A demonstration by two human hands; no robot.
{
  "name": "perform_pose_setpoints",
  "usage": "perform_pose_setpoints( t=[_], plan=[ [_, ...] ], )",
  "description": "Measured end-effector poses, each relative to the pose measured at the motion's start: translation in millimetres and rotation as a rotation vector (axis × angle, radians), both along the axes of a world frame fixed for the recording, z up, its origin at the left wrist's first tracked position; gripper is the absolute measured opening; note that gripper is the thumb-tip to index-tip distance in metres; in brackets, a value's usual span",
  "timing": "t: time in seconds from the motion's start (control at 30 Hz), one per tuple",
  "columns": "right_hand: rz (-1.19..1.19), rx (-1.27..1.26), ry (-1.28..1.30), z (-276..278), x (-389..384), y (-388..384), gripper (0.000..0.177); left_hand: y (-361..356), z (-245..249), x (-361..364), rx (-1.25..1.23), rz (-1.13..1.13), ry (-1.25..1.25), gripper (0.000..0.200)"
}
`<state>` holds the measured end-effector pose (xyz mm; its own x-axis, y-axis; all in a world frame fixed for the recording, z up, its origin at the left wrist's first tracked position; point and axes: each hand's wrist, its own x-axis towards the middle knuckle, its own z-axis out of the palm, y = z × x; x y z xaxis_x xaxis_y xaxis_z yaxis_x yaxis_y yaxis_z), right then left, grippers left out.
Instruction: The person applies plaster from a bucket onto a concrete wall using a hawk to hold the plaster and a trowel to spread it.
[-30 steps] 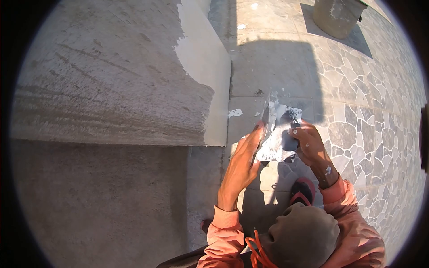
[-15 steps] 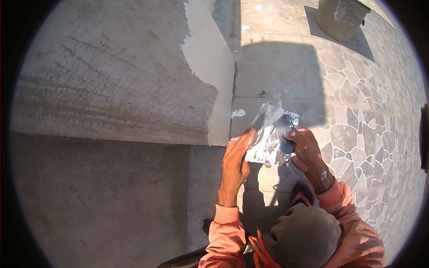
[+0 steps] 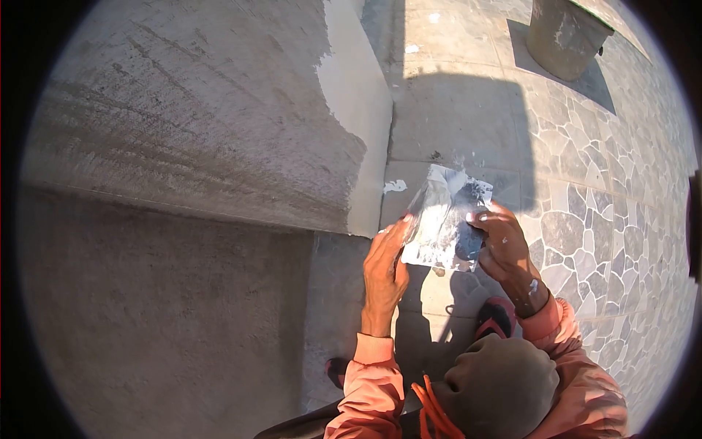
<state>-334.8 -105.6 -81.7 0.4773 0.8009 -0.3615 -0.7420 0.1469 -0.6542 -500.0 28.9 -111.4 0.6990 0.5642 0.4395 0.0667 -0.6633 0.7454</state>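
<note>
A flat, shiny metal putty scraper (image 3: 436, 233), smeared thickly with white putty, is held up between my two hands over the paving. My left hand (image 3: 385, 267) grips its left edge, fingers along the side. On the right, my right hand (image 3: 506, 245) is closed on a darker, putty-flecked part, thumb on top and fingers underneath; whether this is a second blade I cannot tell. Splashes of white putty mark my right thumb and wrist. To the left stands a grey wall (image 3: 212, 110) with a coat of smooth pale putty (image 3: 363, 95) along its corner edge.
A grey bucket (image 3: 563, 44) stands at the upper right. Stone-patterned paving (image 3: 578, 227) runs down the right side. White putty spots (image 3: 395, 186) lie on the concrete strip by the wall. My feet in dark-and-red footwear (image 3: 496, 317) are below the hands.
The view has shifted slightly, so the wall and bucket sit a little further right. The scraper is tilted slightly differently between my hands; both grips stay the same.
</note>
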Motion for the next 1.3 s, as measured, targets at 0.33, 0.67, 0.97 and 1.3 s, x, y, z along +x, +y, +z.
perform_pose_setpoints(
  t=[0.33,0.67,0.97,1.3],
  plan=[
    [-0.034,0.085,-0.272,-6.0,14.0,19.7,0.025,-2.1,-40.1,-37.5,-0.012,-0.028,0.192,0.051],
    [0.22,-0.062,-0.086,-33.9,-10.5,94.7,0.023,-38.7,-66.2,-23.9,-0.416,-0.078,0.189,0.041],
    [0.323,-0.078,-0.163,4.3,-24.5,139.3,0.01,-56.1,-71.1,-4.5,-0.464,-0.117,0.196,0.041],
    [0.327,-0.076,-0.35,109.8,-25.8,155.2,0.016,-53.2,-56.9,3.7,-0.492,-0.102,0.153,0.036]
  ],
)
